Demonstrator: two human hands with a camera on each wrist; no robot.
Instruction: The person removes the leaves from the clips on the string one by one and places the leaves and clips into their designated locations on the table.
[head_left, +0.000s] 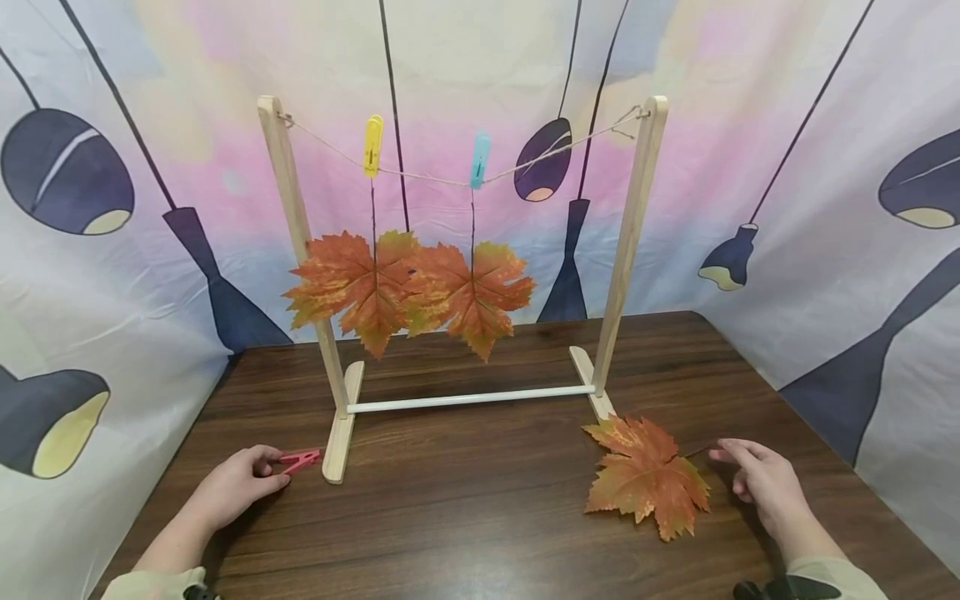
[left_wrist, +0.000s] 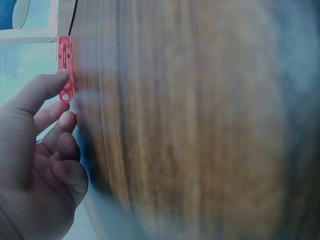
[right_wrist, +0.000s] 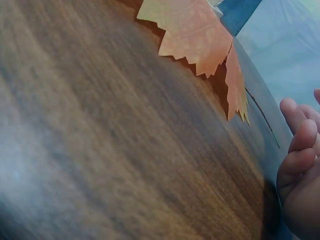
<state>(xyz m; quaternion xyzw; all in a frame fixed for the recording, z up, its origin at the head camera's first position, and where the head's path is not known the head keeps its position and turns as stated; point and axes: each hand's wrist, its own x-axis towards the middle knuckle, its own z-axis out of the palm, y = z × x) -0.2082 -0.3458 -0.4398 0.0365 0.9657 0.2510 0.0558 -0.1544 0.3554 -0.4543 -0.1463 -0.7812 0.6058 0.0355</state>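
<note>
My left hand pinches a red clothespin between thumb and index finger, just left of the rack's left foot. The left wrist view shows the thumb on the lower end of this clothespin. On the table at the right lies an orange maple leaf, its thin stem pointing toward my right hand. The right fingertips are close to the stem's end. In the right wrist view the stem ends slightly apart from the loosely bent fingers; the thumb is hidden there.
A wooden rack with a white crossbar stands on the dark table. From its sagging string, a yellow clothespin and a blue clothespin hold two maple leaves by their stems. A patterned cloth hangs behind.
</note>
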